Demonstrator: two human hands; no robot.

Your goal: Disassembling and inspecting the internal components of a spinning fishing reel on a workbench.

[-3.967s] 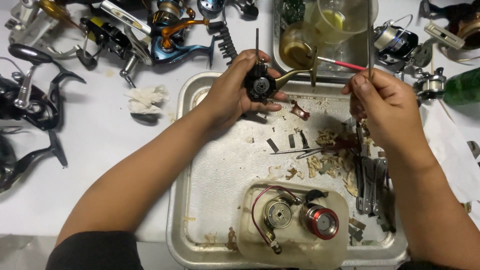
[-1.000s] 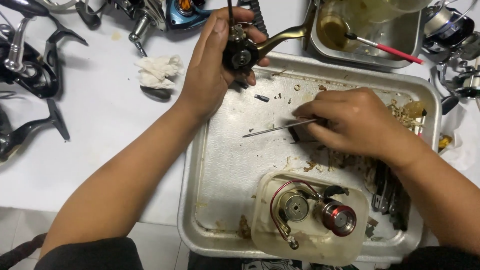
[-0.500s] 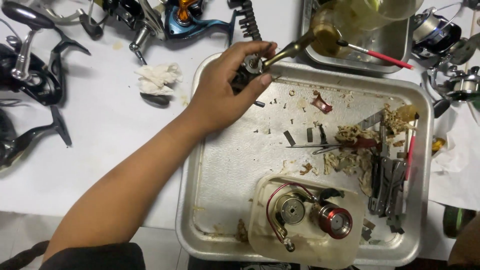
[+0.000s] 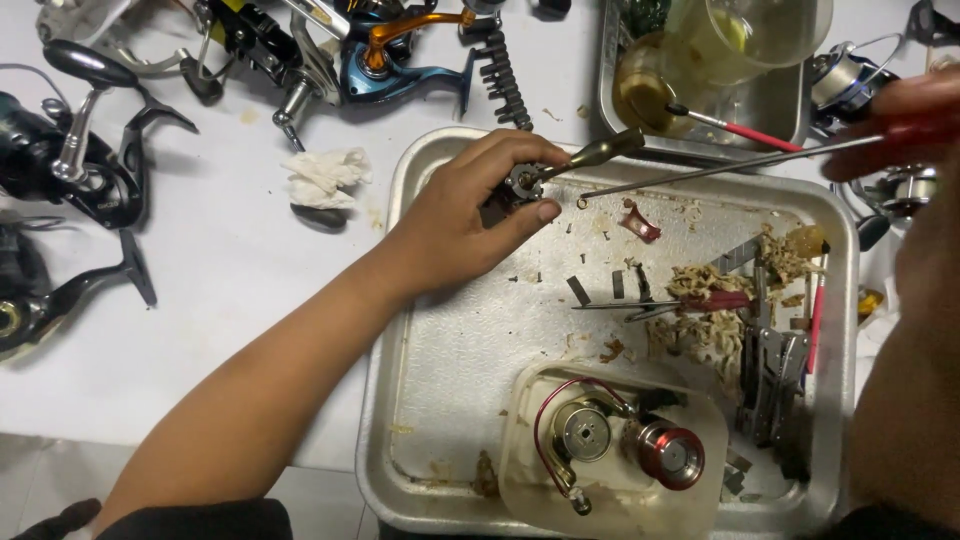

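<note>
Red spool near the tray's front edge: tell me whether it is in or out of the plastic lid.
In. The red spool lies inside the shallow translucent plastic lid, beside a round silver part.

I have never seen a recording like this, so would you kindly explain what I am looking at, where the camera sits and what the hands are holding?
There is no machine here: a person works with bare hands, filmed by a camera on their head looking down at a white table. The left hand grips a small dark reel part with a brass-coloured handle over a metal tray. The right hand, blurred at the frame's edge, holds a long thin metal tool pointed at that part. In the tray lie greasy scraps, pliers and a plastic tub holding a red spool. Fishing reels, a crumpled tissue and a second tray with jars lie around it.
</note>
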